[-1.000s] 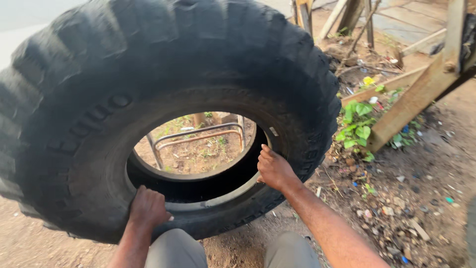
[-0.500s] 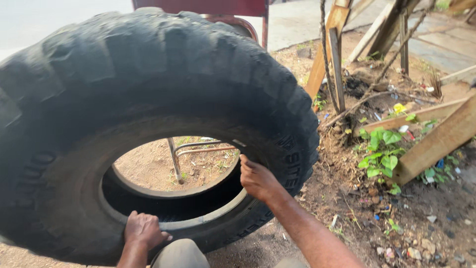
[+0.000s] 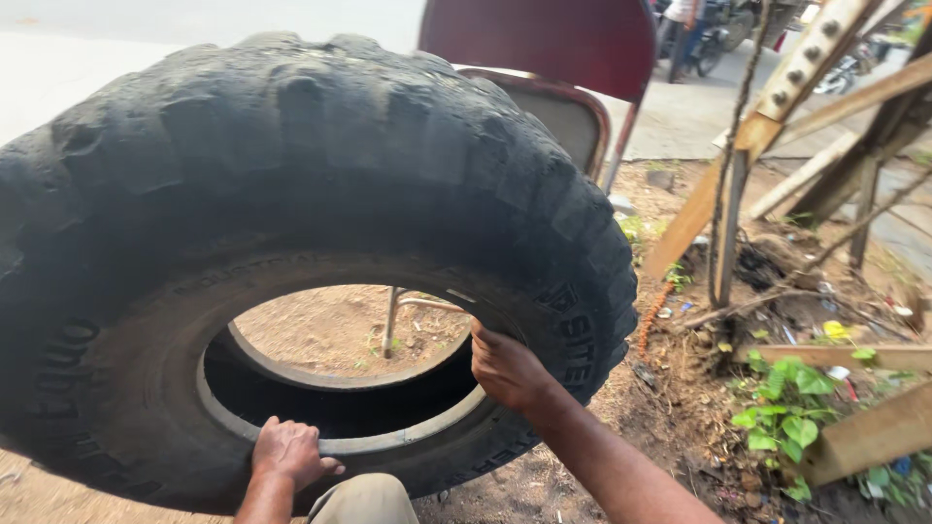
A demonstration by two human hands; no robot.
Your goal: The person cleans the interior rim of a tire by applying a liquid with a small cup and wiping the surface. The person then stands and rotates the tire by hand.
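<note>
Sunlit dirt ground [image 3: 340, 330], red chair [image 3: 544, 44]

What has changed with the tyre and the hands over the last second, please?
The big black tyre has shifted left and down in view, so the red chair behind it now shows. The right hand has slid lower along the inner rim. The left hand still grips the bottom bead; the tyre stays upright.

A single head-worn camera looks down and forward from the person's own eye level, close to the work. The big black tyre [image 3: 291, 262] fills most of the frame at arm's reach, with both forearms entering from the bottom edge. Bare dirt ground [image 3: 699, 408] and a red chair [image 3: 553, 49] lie beyond.
</note>
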